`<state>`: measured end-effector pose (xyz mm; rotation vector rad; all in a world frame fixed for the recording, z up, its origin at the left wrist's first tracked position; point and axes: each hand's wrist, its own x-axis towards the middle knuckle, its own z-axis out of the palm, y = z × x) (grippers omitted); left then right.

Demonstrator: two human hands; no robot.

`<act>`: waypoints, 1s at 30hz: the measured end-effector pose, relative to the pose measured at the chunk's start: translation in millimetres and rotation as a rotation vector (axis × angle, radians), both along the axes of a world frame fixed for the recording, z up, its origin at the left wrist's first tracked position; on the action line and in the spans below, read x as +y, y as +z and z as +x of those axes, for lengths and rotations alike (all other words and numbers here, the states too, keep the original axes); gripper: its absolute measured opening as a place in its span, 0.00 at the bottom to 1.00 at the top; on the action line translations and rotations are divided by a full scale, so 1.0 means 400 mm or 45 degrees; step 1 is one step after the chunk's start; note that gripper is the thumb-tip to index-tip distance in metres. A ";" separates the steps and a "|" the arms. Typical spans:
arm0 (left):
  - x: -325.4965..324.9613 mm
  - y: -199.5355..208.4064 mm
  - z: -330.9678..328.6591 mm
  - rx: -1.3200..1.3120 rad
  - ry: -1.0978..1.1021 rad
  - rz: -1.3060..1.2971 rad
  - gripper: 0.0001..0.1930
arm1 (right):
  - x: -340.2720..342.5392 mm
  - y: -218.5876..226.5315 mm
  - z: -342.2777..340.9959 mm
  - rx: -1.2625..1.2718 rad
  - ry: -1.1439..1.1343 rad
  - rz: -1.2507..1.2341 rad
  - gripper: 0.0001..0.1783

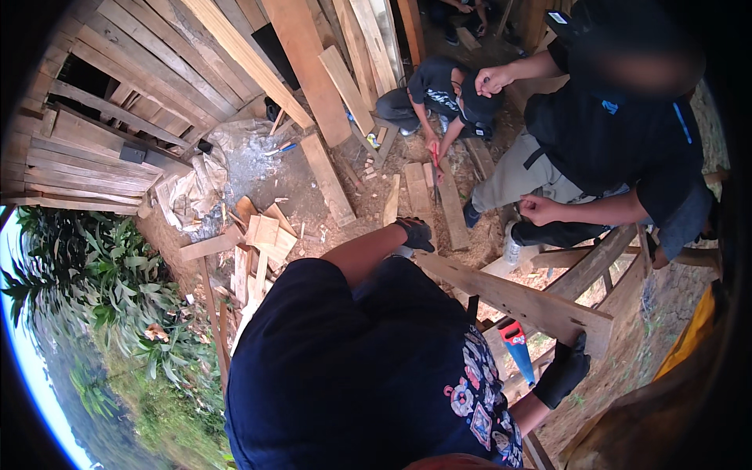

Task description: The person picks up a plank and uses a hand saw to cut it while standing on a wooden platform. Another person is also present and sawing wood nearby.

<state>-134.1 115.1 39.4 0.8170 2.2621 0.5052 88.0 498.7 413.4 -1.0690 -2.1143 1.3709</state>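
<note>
A long wooden plank [517, 294] slants across in front of my body, from the middle of the view down to the right. My left hand [415, 233], in a dark glove, is closed at the plank's far left end, its fingertips partly hidden. My right hand [565, 373], also in a dark glove, grips the lower edge near the other end, with the fingers partly behind the wood. Just below the plank, close to my right hand, a handsaw [517, 349] with a red and black handle and a blue blade rests against the timber frame.
A timber frame [595, 262] stands to the right, under the plank. Ahead, a crouching person [442, 98] handles a red-handled tool over boards; another person [611, 149] sits at the right. Wood offcuts [266, 239] lie heaped at the left, near a plank wall [149, 70] and plants [117, 290].
</note>
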 end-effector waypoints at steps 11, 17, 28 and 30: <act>-0.447 0.029 0.323 -0.499 0.764 -0.731 0.35 | 0.045 -0.093 0.008 0.243 -0.156 -0.340 0.34; -0.551 -0.021 0.496 -0.823 1.038 -0.631 0.35 | 0.044 -0.210 -0.009 0.089 0.020 -0.224 0.39; -0.563 0.006 0.389 -0.678 1.413 -0.367 0.29 | -0.008 -0.255 -0.018 0.017 0.198 -0.150 0.32; -0.527 0.022 0.367 -0.712 1.282 -0.441 0.29 | 0.000 -0.251 -0.010 -0.093 0.258 -0.033 0.29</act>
